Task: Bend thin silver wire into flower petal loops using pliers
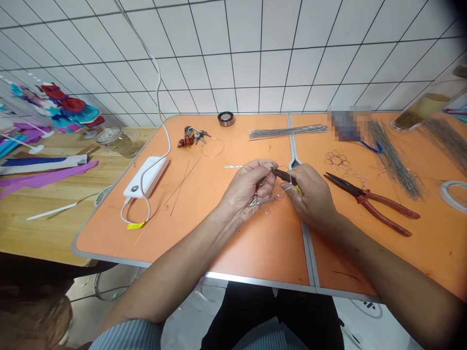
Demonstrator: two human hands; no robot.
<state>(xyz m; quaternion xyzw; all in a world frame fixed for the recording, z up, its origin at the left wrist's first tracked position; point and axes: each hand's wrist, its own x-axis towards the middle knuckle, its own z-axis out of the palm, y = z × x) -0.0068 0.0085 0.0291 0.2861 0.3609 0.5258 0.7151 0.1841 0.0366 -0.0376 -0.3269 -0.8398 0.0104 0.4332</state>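
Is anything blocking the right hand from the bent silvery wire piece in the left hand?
Nothing visible does. Between the right hand and the bent silvery wire piece is only the small dark-nosed, yellow-handled tool it holds, its tip at the left hand's fingers. The large red-handled metal pliers lie aside, to the right.

The right hand (312, 197) hides much of the small pliers (282, 175); the view's edge crops the white ring (444, 195).

Left hand (251, 183) and right hand (313, 194) bare — blue-grey striped sleeve (127, 335), matching striped shirt front (272, 336) — black trousers (310, 316).
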